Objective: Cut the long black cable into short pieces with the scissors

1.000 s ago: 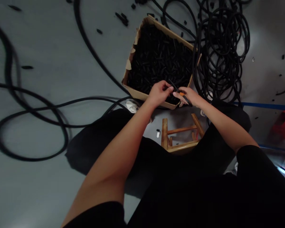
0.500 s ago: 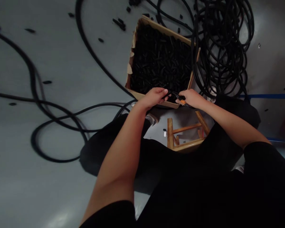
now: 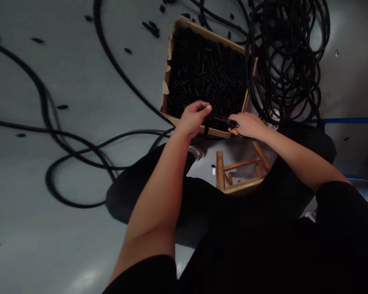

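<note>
My left hand is closed in a pinch on a black hose, part of which hangs below the fingers over the box's near edge. My right hand is wrapped round the handles of dark scissors, with orange showing on the grip. Their blades point left, towards the left hand, and are hard to make out against the dark pieces behind. Both hands are above the near rim of a cardboard box full of short black cut pieces.
A big tangle of black hose lies right of the box. More hose loops across the grey floor at left, among scattered black bits. A wooden stool stands between my legs. Blue tape crosses the floor at right.
My left hand has moved up and slightly left, away from the right hand, so the gap between them is wider. The right hand, with the scissors, is nearly where it was.
</note>
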A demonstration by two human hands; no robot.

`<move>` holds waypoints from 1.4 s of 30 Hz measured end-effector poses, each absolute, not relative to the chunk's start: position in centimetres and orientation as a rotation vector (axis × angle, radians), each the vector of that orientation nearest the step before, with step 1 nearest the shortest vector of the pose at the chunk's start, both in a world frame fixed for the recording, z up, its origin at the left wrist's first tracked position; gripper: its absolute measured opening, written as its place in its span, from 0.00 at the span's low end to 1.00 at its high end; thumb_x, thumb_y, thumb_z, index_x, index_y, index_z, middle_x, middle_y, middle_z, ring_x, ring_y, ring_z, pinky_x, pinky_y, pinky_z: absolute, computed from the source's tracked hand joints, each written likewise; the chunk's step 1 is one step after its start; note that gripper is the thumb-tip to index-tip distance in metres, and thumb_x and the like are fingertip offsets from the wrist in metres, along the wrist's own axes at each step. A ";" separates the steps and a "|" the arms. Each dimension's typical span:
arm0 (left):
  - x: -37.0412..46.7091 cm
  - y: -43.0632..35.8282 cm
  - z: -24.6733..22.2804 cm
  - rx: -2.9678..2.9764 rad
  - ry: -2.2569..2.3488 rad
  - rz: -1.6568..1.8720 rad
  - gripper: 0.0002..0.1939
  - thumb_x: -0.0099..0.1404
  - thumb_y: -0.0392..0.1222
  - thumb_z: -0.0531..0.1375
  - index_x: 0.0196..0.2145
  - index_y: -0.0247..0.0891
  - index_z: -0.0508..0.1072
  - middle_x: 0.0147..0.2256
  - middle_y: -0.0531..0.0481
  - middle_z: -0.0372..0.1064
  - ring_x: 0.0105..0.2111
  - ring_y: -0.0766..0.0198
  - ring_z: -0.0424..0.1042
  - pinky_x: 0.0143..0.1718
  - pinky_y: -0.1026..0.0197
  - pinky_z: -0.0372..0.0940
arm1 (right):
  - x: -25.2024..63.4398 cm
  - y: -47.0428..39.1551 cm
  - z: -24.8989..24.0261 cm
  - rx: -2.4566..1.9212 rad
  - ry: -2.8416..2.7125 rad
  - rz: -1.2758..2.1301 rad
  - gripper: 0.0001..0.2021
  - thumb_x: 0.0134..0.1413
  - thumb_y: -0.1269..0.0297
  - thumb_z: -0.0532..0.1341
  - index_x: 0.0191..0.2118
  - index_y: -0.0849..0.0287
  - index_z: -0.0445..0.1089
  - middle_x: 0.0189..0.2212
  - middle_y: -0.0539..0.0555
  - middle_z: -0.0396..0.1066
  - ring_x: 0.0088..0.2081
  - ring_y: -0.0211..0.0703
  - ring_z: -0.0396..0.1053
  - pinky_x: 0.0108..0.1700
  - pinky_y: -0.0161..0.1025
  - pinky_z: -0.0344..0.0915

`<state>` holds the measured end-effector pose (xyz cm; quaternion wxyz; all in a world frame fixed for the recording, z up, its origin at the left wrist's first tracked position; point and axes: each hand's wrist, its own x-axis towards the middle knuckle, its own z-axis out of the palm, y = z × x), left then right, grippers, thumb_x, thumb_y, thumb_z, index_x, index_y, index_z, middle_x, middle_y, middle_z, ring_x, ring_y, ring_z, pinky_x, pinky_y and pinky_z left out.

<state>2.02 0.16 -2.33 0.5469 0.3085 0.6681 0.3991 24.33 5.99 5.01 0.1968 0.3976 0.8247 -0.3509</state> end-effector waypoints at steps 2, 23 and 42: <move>2.5 0.2 -2.4 0.647 1.549 0.945 0.12 0.61 0.43 0.74 0.34 0.41 0.75 0.33 0.52 0.71 0.34 0.62 0.71 0.34 0.64 0.69 | 23.9 5.8 5.5 1.110 2.349 -0.917 0.19 0.73 0.55 0.63 0.62 0.53 0.81 0.57 0.63 0.83 0.55 0.62 0.82 0.44 0.45 0.66; 2.9 0.0 -2.0 0.944 1.469 0.839 0.11 0.71 0.41 0.69 0.36 0.41 0.69 0.31 0.50 0.76 0.30 0.61 0.75 0.36 0.61 0.70 | 23.8 6.7 4.2 1.340 2.241 -1.400 0.18 0.68 0.52 0.67 0.52 0.60 0.84 0.43 0.55 0.82 0.41 0.44 0.72 0.41 0.37 0.56; 0.0 -0.9 -0.5 0.758 1.226 0.636 0.24 0.63 0.60 0.76 0.30 0.37 0.77 0.30 0.45 0.76 0.24 0.67 0.65 0.27 0.63 0.63 | 25.1 7.7 4.7 0.983 2.378 -1.375 0.20 0.69 0.50 0.67 0.51 0.61 0.85 0.35 0.54 0.78 0.36 0.42 0.68 0.41 0.38 0.56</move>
